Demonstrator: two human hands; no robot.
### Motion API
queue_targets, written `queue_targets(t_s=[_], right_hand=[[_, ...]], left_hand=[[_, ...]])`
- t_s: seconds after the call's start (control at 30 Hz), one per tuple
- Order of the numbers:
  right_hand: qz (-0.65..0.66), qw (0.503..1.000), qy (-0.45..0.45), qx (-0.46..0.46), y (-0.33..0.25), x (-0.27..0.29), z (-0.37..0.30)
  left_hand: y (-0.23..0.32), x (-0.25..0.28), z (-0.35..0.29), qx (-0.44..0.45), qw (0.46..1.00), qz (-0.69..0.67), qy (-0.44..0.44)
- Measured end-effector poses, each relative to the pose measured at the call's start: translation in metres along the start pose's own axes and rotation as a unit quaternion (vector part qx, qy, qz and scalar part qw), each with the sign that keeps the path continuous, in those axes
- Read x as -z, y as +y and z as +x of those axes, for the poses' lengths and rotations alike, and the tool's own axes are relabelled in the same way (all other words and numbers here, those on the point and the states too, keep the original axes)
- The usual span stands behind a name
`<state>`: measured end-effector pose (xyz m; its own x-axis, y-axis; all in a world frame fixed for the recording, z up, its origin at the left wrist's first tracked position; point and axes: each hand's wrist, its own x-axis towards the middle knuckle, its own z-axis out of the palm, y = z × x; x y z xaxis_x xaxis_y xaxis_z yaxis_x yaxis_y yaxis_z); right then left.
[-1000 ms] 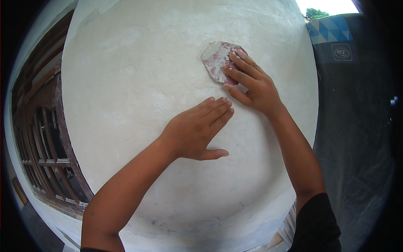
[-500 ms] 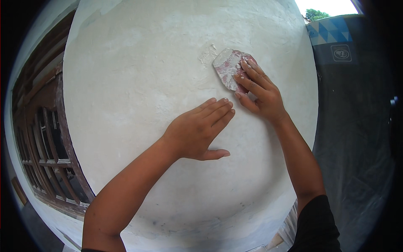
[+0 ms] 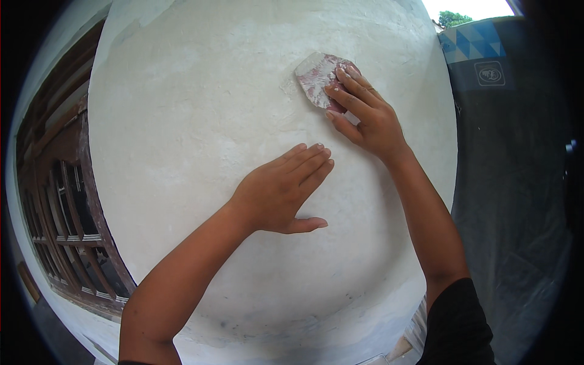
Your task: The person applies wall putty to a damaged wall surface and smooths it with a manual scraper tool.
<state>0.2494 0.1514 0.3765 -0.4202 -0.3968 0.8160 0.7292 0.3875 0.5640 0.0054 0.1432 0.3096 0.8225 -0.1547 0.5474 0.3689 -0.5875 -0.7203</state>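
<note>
A white plastered wall [image 3: 176, 140] fills the middle of the view. My right hand [image 3: 368, 118] grips a flat, reddish scraper [image 3: 315, 76] by its right side, its fingers spread over the face and its thumb at the lower edge. White putty is smeared across much of that face, and some flecks of it stick to the fingertips. The scraper lies against the upper wall; what is under it is hidden. Lower and to the left, my left hand [image 3: 277, 191] is open, palm toward the wall, its fingers stretched out and its thumb apart. It holds nothing.
On the left is a brown wooden window frame [image 3: 76, 237] with small panes. A dark sheet [image 3: 511, 176] with a blue patterned top band hangs along the right side. Green foliage [image 3: 453, 19] shows at the top right.
My right hand has slid the scraper up and to the left, over the rough putty patch on the wall. My left hand has hardly moved and stays open.
</note>
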Motion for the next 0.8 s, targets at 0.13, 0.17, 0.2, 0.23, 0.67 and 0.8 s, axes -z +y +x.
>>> queue_targets(t_s=[0.13,0.17,0.2,0.23,0.67,0.8], right_hand=[[-0.029,0.999,-0.034,0.010,0.004,-0.003,-0.002],[-0.022,1.000,-0.020,0.004,0.008,0.000,-0.007],[-0.015,1.000,-0.006,-0.003,0.010,0.001,-0.009],[-0.015,1.000,-0.007,-0.003,0.009,0.002,-0.007],[-0.028,0.999,-0.002,-0.029,0.009,0.003,-0.005],[-0.045,0.999,0.010,-0.020,0.015,0.008,-0.007]], left_hand=[[-0.001,0.002,-0.001,0.007,1.000,0.002,-0.003],[-0.001,0.002,-0.001,0.008,1.000,0.002,-0.003],[0.000,0.001,0.000,0.006,1.000,0.003,-0.004],[-0.001,0.001,0.000,0.003,1.000,0.004,-0.005],[-0.001,-0.001,-0.002,0.001,1.000,0.006,0.001],[-0.001,0.000,0.000,0.000,1.000,0.002,0.001]])
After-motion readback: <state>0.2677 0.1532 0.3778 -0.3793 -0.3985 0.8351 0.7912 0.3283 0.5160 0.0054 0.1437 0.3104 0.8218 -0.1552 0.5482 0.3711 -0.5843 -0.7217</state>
